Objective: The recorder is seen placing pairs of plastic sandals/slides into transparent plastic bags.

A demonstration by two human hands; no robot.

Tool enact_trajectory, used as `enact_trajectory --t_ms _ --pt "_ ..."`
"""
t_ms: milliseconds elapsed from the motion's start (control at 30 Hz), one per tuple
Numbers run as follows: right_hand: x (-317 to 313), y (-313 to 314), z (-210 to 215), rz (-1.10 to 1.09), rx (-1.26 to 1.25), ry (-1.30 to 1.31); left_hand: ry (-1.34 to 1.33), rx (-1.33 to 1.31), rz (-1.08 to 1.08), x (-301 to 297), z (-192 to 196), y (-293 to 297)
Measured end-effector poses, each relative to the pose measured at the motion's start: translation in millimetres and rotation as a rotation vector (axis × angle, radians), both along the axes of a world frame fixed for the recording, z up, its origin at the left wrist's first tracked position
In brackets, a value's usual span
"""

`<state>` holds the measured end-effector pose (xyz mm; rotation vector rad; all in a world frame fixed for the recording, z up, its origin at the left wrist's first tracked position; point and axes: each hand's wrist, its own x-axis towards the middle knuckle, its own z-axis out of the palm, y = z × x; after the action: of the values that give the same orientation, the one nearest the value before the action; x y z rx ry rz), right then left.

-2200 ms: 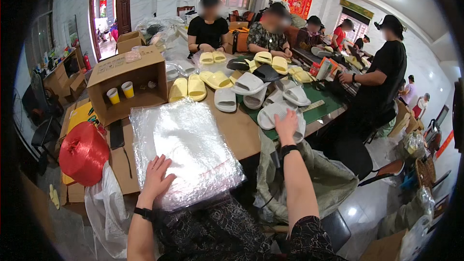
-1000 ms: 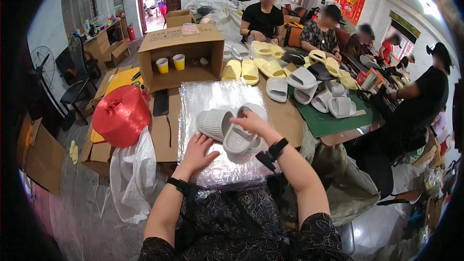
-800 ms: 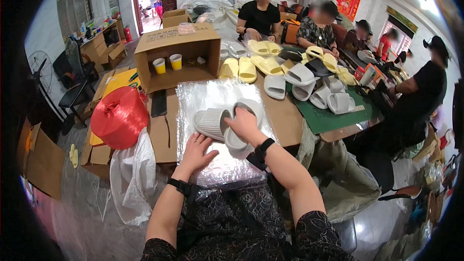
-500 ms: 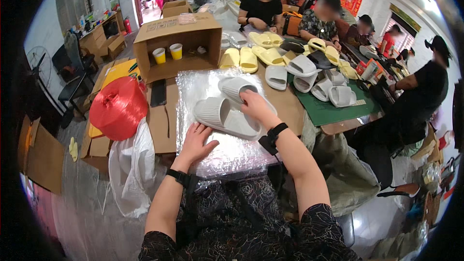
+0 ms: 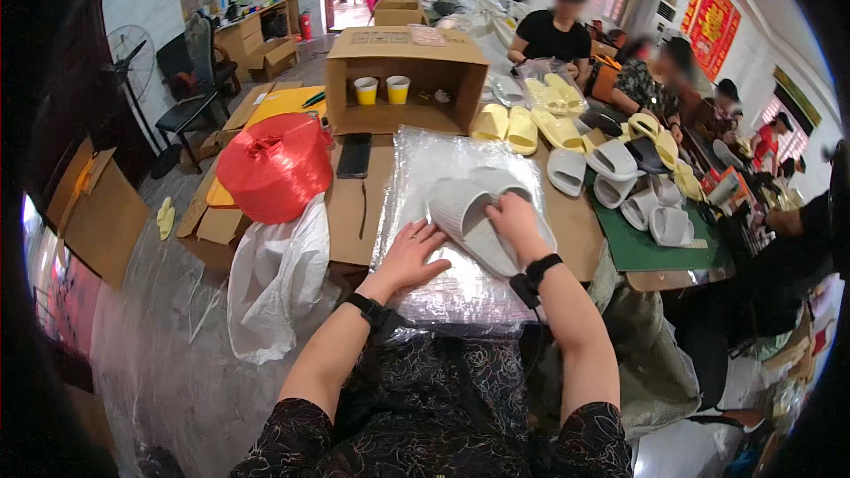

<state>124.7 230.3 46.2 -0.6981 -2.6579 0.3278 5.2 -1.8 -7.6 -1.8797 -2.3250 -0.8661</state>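
A pair of light grey slippers with ribbed straps lies close together, partly overlapping, on a stack of clear plastic bags. My right hand is closed on the slippers, its fingers tucked in at the strap openings, so the fingertips are hidden. Flat on the bags, just left of the slippers, rests my left hand, fingers stretched out and holding nothing.
A cardboard box with two yellow-and-white cups stands behind the bags. To the left are a red twine roll and a black phone. Yellow slippers and other grey slippers lie to the right, near several people.
The two grey slippers, lying side by side before, are now pushed together under my right hand. My left hand stays flat on the bags. The view has turned left.
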Motion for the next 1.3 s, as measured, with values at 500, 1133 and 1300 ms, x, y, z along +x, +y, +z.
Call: enact_trajectory --t_ms 500,1133,1300 --pt "50.6 -11.0 -43.1 -0.277 0.056 0.167 0.027 -0.138 -0.073 -9.8 -0.1 1.1" --pt "236.7 -67.8 -6.3 -0.368 -0.591 0.683 0.126 -0.084 -0.085 28.8 32.4 -0.4" --pt "248.7 -82.3 -4.0 -0.128 -0.727 0.823 0.095 -0.119 -0.042 27.1 30.9 10.4"
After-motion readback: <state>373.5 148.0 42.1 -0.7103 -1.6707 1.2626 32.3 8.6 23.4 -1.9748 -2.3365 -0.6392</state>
